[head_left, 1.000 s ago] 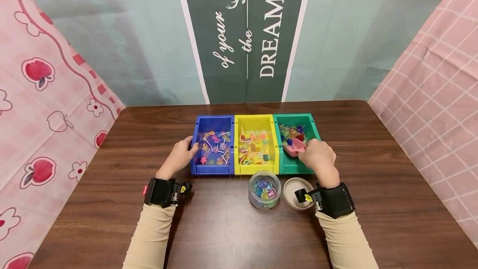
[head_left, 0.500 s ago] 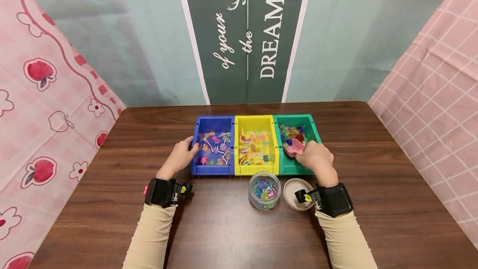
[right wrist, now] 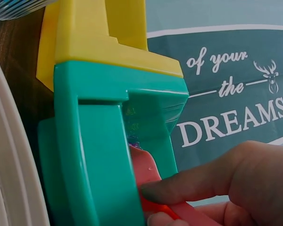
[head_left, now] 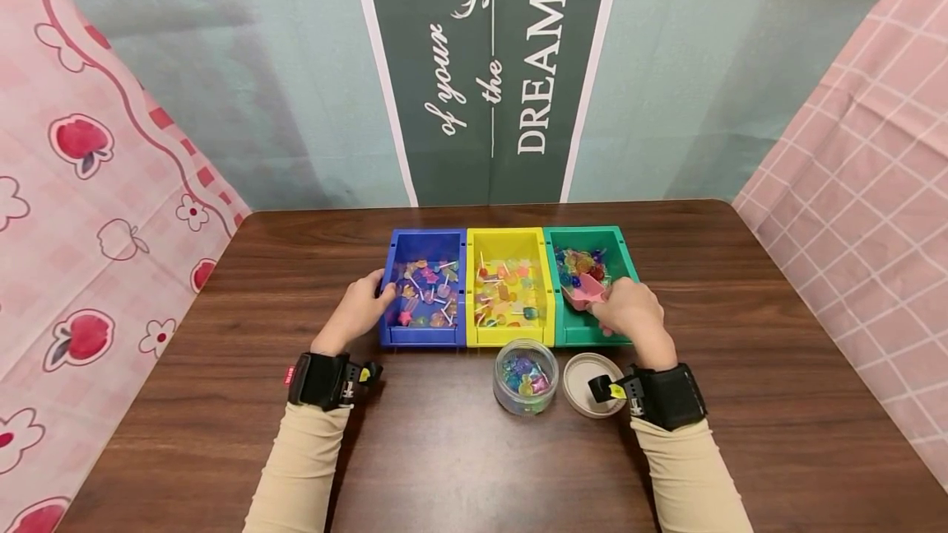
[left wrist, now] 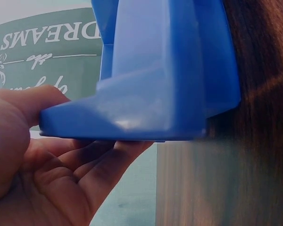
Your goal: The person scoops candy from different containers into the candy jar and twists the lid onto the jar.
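Note:
Three bins stand side by side: a blue bin (head_left: 423,337), a yellow bin (head_left: 511,337) and a green bin (head_left: 581,336). My left hand (head_left: 355,308) grips the blue bin's left wall, thumb on one side and fingers on the other in the left wrist view. My right hand (head_left: 633,312) pinches the handle of a pink scoop (head_left: 585,293) inside the green bin. The scoop's front lies against a heap of colourful translucent trinkets (head_left: 581,261). Small lollipop-shaped pieces (head_left: 429,294) and other charms lie in the blue bin, with similar ones in the yellow.
In front of the bins stands an uncovered clear jar (head_left: 525,397) holding several colourful pieces. A pale round lid (head_left: 581,389) lies right of it, partly beneath my right wrist camera. The brown table (head_left: 444,467) meets hanging cloths at the back and sides.
The scoop shifts only slightly among the trinkets in the green bin as my right hand turns a little. My left hand stays on the blue bin.

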Demonstrator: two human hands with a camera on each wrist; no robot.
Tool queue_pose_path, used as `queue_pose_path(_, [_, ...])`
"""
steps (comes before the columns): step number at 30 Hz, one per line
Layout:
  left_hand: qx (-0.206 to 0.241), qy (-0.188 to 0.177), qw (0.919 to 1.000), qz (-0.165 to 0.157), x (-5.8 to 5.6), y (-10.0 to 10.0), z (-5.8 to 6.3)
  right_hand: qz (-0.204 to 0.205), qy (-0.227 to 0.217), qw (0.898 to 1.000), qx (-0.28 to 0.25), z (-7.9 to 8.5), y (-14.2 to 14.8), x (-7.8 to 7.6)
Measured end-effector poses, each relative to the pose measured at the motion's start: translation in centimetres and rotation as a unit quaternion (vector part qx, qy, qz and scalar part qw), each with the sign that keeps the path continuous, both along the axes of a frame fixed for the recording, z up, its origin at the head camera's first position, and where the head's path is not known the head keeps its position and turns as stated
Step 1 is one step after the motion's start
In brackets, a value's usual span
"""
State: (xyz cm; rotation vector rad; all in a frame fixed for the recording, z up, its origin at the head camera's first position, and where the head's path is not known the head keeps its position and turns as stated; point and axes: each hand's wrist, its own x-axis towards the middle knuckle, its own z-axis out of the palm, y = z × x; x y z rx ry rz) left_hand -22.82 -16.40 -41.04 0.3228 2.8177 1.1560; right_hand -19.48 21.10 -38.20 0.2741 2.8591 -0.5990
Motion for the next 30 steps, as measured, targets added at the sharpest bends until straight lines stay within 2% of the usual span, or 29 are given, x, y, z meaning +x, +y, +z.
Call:
queue_pose_path(12, [0.004, -0.007, 1.0000, -0.004, 0.2, 0.0, 0.1, 0.014, -0.010, 1.000, 0.003, 0.8, 0.3, 0.4])
queue_pose_path(23, [0.004, -0.007, 1.0000, -0.001, 0.2, 0.1, 0.1, 0.039, 0.008, 0.998, -0.052, 1.8, 1.8, 1.1])
queue_pose_path(30, [0.003, -0.005, 1.0000, 0.001, 0.2, 0.1, 0.1, 0.042, 0.011, 0.997, -0.059, 2.4, 2.6, 1.4])
